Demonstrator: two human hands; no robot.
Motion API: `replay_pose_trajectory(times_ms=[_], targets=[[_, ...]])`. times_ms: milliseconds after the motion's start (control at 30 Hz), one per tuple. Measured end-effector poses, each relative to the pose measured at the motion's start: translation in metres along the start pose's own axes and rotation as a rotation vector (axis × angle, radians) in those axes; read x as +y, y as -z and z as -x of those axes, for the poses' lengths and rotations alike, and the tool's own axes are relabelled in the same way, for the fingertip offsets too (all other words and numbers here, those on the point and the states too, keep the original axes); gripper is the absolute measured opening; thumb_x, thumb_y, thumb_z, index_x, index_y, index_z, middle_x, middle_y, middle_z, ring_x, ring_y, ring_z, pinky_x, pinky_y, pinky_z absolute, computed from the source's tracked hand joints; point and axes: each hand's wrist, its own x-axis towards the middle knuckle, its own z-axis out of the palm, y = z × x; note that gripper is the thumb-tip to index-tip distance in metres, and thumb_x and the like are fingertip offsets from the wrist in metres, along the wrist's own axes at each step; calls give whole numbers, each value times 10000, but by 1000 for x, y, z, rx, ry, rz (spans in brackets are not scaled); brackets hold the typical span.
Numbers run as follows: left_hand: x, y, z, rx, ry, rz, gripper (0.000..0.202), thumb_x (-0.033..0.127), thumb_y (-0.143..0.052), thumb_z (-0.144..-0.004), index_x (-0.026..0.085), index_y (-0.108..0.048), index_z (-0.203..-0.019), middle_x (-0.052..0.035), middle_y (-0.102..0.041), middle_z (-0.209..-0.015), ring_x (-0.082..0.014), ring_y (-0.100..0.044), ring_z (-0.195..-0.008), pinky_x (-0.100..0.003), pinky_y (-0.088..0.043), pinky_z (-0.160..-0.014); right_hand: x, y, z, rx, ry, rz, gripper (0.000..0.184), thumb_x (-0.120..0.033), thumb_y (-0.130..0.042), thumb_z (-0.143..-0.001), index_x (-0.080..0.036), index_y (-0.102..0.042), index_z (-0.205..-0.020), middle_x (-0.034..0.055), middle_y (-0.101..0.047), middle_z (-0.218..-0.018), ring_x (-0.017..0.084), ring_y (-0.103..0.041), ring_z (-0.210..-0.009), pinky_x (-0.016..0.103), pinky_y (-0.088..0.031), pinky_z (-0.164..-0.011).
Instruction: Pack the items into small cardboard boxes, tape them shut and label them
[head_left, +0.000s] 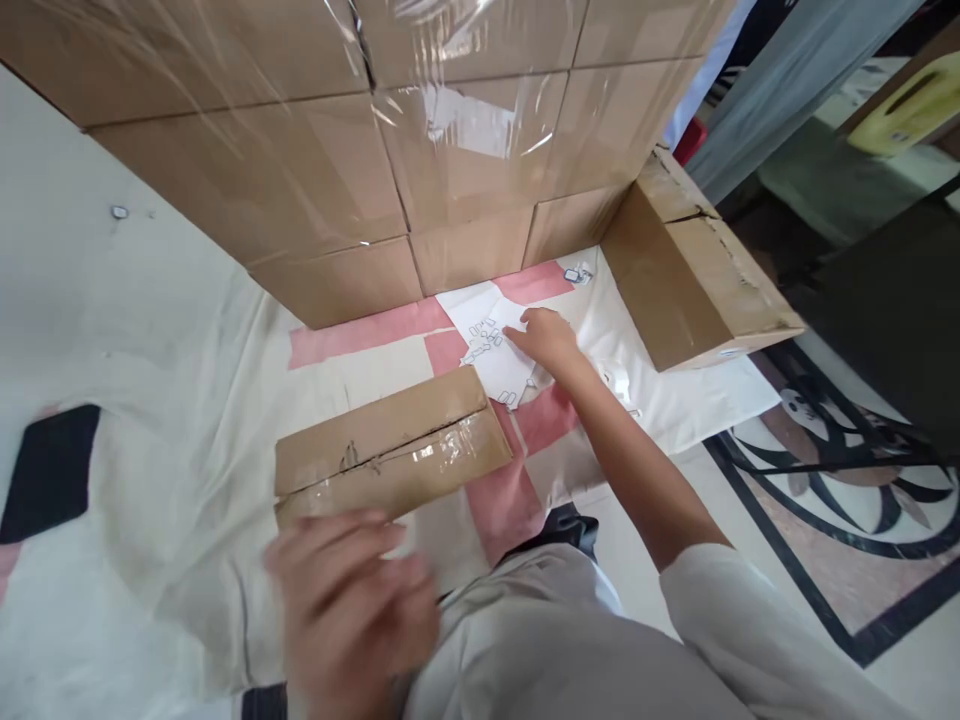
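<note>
My right hand [549, 340] reaches down over a white sheet of paper [491, 385] on the floor cloth. Thumb and forefinger are apart, and I see nothing between them. Beside the fingertips, a cluster of small dark-outlined rectangular pieces [484, 340] lies on the sheet, with a few more at its lower edge. In the lower foreground my left hand [356, 610] is raised, smeared by motion, its fingers partly curled. Whether it holds anything cannot be made out. Just beyond it lies a closed, taped cardboard box [390, 440].
A wall of stacked cardboard boxes [472, 140] in clear film rises behind the paper. At right stands an open carton [675, 270]. Small tags [577, 274] lie near the stack. The cloth [225, 480] is creased; a dark flat object [51, 470] lies far left.
</note>
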Motion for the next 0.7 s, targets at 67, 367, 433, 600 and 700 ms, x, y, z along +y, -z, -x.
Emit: replay_pose_trajectory(times_ms=[67,367,433,600,700], targets=[[12,-19,-7,58,-147,-6,211,198,-726,-760,302,-620,-910,20,-690,-865,-229,-675,-862,-472,-445,-907,-8,-13,-10,-13,-7,67,326,-403,-637,-913,-172,-697,-1136,161,-715,-1213,337,-673,-1085,420,-528,-892],[9,-22,-32,-190,11,-236,442,373,-679,-906,215,-562,-1302,-172,-526,-1407,-350,-511,-1347,-532,-388,-1141,-2,-10,6,103,68,2,262,-189,-424,-968,-138,-597,-1158,177,-701,-1130,310,-658,-967,389,-490,-817],[9,-17,-30,-226,37,-228,445,392,-676,-910,239,-556,-1311,-153,-532,-1409,-339,-515,-1348,-531,-384,-1154,0,-12,9,124,127,-35,261,-225,-438,-985,-125,-600,-1163,189,-684,-1144,314,-644,-991,405,-493,-840],[13,-18,-28,-257,92,-270,472,420,-683,-907,268,-559,-1336,-137,-526,-1442,-346,-490,-1393,-567,-351,-1197,-4,-30,4,93,318,10,193,-201,-505,-980,-121,-663,-1057,219,-607,-1245,342,-569,-1167,445,-474,-954],[18,-19,-30,-256,146,-305,510,425,-697,-897,261,-568,-1363,-147,-507,-1465,-354,-465,-1422,-567,-349,-1211,-1,-32,-2,161,221,-36,315,-83,-349,-993,-106,-631,-1132,209,-609,-1237,315,-599,-1102,428,-474,-923]])
